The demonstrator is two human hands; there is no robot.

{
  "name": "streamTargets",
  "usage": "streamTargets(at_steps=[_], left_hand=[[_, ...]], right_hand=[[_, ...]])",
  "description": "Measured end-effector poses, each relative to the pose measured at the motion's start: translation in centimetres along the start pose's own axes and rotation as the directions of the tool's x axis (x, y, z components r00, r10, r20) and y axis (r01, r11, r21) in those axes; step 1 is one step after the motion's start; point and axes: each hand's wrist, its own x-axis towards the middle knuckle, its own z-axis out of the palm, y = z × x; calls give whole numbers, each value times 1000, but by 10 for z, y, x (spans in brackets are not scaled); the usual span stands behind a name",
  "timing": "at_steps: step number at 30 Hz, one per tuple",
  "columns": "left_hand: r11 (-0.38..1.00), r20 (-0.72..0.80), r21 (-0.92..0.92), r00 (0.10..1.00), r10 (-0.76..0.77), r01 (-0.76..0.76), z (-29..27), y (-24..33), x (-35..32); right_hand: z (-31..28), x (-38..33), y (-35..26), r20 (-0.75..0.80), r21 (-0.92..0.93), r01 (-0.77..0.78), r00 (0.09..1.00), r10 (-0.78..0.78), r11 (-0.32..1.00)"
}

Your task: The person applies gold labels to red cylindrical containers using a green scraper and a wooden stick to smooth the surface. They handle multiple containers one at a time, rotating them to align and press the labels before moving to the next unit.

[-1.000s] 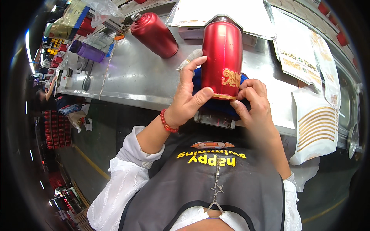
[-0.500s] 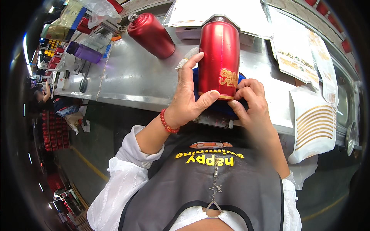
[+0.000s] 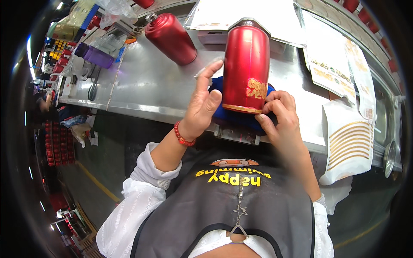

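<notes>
We look down at a steel workbench point(image 3: 146, 86). Centre frame, a red metal bottle point(image 3: 246, 64) stands upright on a blue pad point(image 3: 241, 117) at the bench's near edge. Our left hand point(image 3: 202, 107), at 9 o'clock of the bottle, lies open against its side w/ fingers spread, prob. to steady it. Our right hand point(image 3: 279, 112), at 4 o'clock, pinches thumb & forefinger at the gold band around the base, near a gold emblem, likely pressing trim on. At 3 o'clock lies a white sheet of curved gold strips point(image 3: 348, 142); white printed papers point(image 3: 331, 56) at 1 o'clock. A second red bottle point(image 3: 171, 38) lies tilted at 10 o'clock.
</notes>
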Motion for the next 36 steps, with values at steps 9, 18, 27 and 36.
streamTargets(at_steps=[9,18,27,36], left_hand=[[977,85,212,996,-30,12,-7,-2,-7],[977,150,212,987,-51,18,-11,-3,-7],[984,162,176,985,-49,20,-16,-11,-7],[945,216,302,975,57,-123,-22,-16,-9]], right_hand=[[1,0,-2,19,-32,-39,999,39,999],[1,0,-5,31,-48,-78,996,79,996],[1,1,-7,37,-60,-84,996,86,995],[2,0,-5,43,-73,-93,994,97,993]])
